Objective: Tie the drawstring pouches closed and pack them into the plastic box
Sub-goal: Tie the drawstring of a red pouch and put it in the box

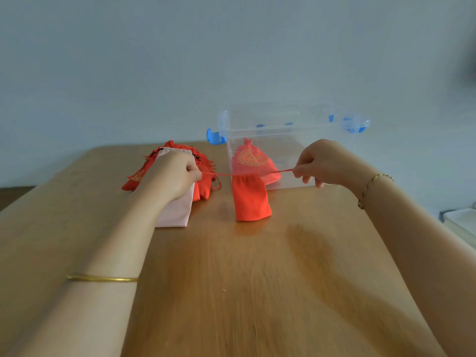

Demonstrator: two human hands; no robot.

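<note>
A brown wooden worktop (244, 279) fills the lower frame, and two bare forearms reach up over it from the bottom corners. The left wrist, at lower left, wears a plain gold bangle (103, 279). The right wrist, at mid right, wears a thin gold chain bracelet (371, 186).

At mid frame the left hand (172, 173) and the right hand (324, 163) are held apart. Each hand's grip is closed in a pinch on one end of a taut red drawstring cord (283, 171). A plain red fabric pouch (251, 199) hangs from the cord between them, its mouth gathered. Whether its bottom touches the worktop cannot be told.

Under the left hand lies a pale pink fabric pouch (180, 212) on a heap of red pouches with gold print (136, 177).

Behind, right of centre, stands a clear plastic box with blue latches (283, 135). It is open-topped and holds one tied red pouch with a gold emblem (252, 161).
</note>
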